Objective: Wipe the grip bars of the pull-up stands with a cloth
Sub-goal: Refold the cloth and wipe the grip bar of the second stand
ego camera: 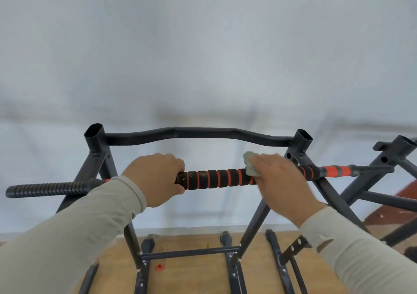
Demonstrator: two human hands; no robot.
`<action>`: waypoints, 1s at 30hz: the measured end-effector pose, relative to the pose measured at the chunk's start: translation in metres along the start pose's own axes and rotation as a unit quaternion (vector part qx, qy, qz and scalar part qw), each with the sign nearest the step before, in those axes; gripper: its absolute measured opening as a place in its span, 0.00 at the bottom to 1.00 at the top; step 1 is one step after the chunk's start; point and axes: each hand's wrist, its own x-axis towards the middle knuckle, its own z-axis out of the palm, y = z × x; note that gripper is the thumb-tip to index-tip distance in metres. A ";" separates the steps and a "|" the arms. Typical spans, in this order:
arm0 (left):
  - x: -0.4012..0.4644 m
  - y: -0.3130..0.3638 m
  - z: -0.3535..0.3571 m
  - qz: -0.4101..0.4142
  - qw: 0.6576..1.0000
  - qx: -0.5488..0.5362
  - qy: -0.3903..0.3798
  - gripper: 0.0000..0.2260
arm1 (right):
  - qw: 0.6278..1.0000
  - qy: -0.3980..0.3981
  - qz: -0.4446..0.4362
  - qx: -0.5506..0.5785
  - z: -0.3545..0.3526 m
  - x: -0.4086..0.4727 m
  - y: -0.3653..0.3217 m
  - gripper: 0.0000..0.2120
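We look down on a black tubular steel pull-up stand (97, 158) set against a pale, matte wall (203, 45). Across its top runs a long round grip bar wrapped in black foam with thin orange rings (216, 178). The bar's long axis lies almost level, running left to right across our view and rising slightly toward the right. Its left end is bare black ribbed rubber (45, 189) pointing out past the frame; its right end shows a smooth orange and grey section (336, 170) before another ribbed tip.

Our left hand (155, 178) wraps the foam near the bar's middle-left, fingers curled over the top and thumb beneath, clamped around it. Our right hand (279, 180) lies over the bar further right, fingers close together and bent down over a crumpled pale green cloth (250, 164), pressing it against the foam; the cloth bunches out just left of the fingers. Both arms wear smooth beige long sleeves (90, 221).

Behind the bar, a bent black steel crosspiece (198, 133) joins 2 open-topped oval uprights. A second dark steel stand (388, 158) sits at the right. Below lies a worn wooden floor (191, 275) with a small orange plastic cap (159, 266) on it.
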 end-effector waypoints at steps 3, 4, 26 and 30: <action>0.002 0.002 0.002 0.008 1.000 0.012 0.012 0.10 | 0.996 0.035 0.013 0.079 0.011 0.004 -0.058 0.11; 0.002 0.000 0.002 0.006 1.000 0.007 0.010 0.10 | 0.990 0.064 0.028 0.121 0.013 0.007 -0.077 0.08; 0.002 -0.005 0.008 0.001 1.000 -0.014 0.022 0.11 | 0.837 -0.090 0.220 0.494 -0.039 0.028 -0.046 0.13; 0.001 -0.004 0.009 -0.003 1.000 -0.019 0.024 0.12 | 0.834 0.027 0.228 0.502 -0.050 0.039 -0.046 0.11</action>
